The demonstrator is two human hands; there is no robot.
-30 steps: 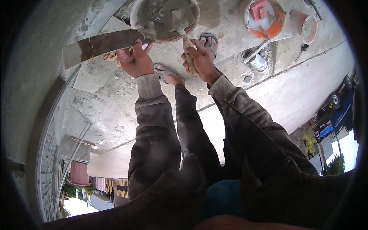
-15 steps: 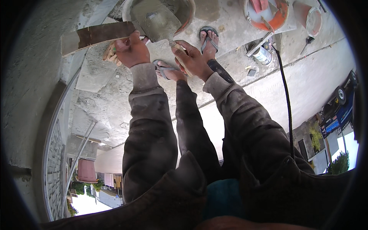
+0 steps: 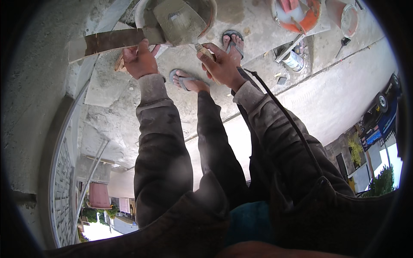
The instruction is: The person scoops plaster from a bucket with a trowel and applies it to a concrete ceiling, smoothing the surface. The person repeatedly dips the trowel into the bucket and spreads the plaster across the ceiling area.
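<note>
My left hand (image 3: 141,63) pinches the lower edge of a long brown wooden board (image 3: 112,39), which is smeared grey at both ends. The board's left end lies near the rough wall, and its right end meets the trowel's blade. In my right hand (image 3: 221,66) is the pale wooden handle of a trowel (image 3: 178,21). Its broad blade is coated with grey mortar and points away from me, over a round bucket (image 3: 213,16) with a mortar-stained inside. How much mortar the bucket holds is hidden by the blade.
An orange bucket (image 3: 315,19) with pale liquid and a red object stands at the far right, beside another bucket (image 3: 348,21). A paint can (image 3: 294,61) lies near a wooden strip. My sandalled feet (image 3: 187,80) stand between my arms. A dark cord (image 3: 284,105) crosses my right sleeve.
My left hand has shifted slightly left and down along the board, its fingers now on the lower edge. The trowel blade has moved slightly, and the dark cord has swung left across my right sleeve.
</note>
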